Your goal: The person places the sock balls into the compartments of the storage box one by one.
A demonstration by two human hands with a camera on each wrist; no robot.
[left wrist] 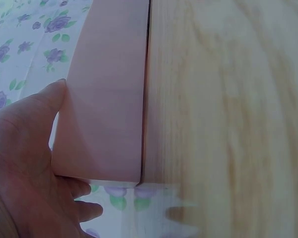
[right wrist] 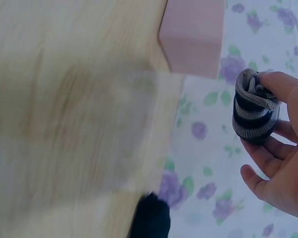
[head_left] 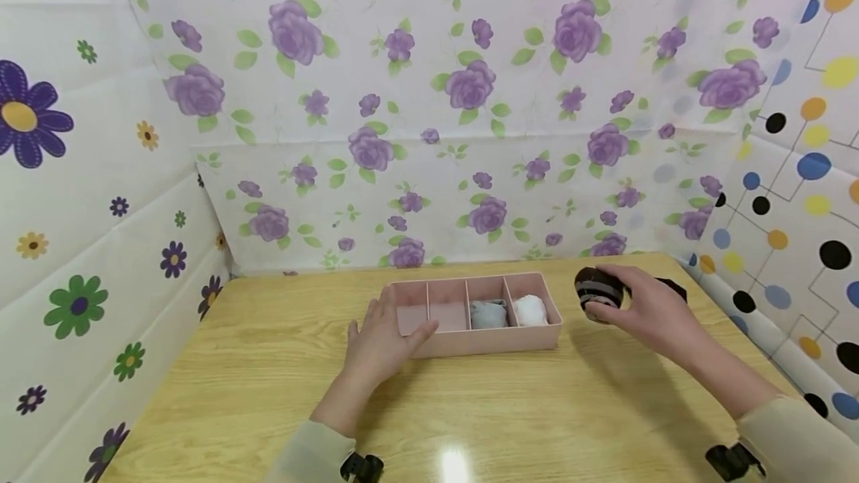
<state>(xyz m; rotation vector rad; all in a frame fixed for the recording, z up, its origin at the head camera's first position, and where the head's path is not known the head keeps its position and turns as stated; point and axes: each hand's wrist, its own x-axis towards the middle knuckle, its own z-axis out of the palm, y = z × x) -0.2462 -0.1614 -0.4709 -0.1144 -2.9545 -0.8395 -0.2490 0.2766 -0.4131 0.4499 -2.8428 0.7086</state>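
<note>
Just right of the pink divided box (head_left: 483, 343), above the wooden table (head_left: 503, 408), a rolled striped sock (head_left: 594, 292) is pinched by the right hand (head_left: 651, 309); the box's left end is touched by the left hand (head_left: 381, 345), its fingers extended; a grey bundle (head_left: 489, 314) and a white bundle (head_left: 531, 311) are contained in the two rightmost compartments.
</note>
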